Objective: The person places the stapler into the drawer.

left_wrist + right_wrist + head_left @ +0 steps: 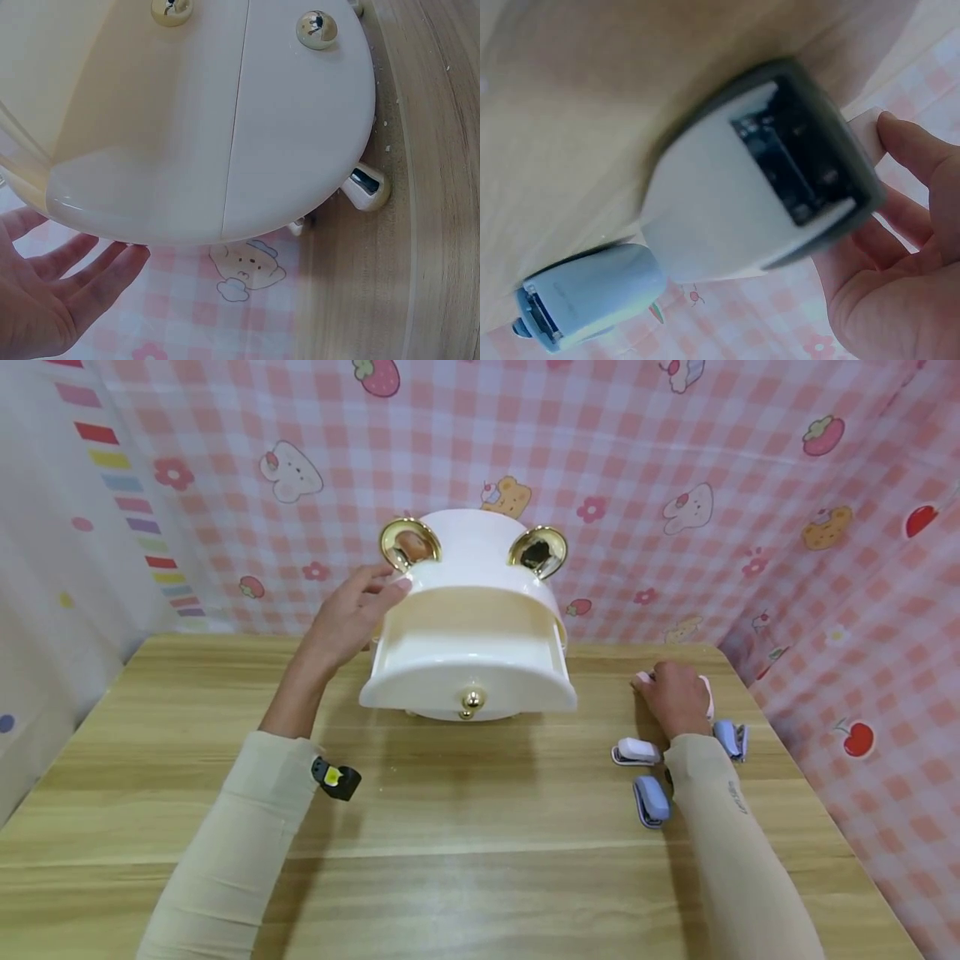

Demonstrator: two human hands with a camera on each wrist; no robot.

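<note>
Grasping seems the step: the right hand (677,697) pinches a half-hidden pink item (708,697) at the counter's (450,835) right; the left hand (348,620), fingers loosely extended, touches the box (474,545). Next, probably, a lift.

Left arm (232,839) and right arm (738,852) reach forward, well apart
Left hand (345,622) raised, fingers (111,279) extended; right hand (677,697) lower, thumb (916,144) and fingers pinching

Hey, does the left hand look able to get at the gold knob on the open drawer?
Probably yes: the left hand is at the side of the white cabinet, apparently holding nothing, and nothing shows in front of the gold knob. It would need to come round the open drawer.
</note>
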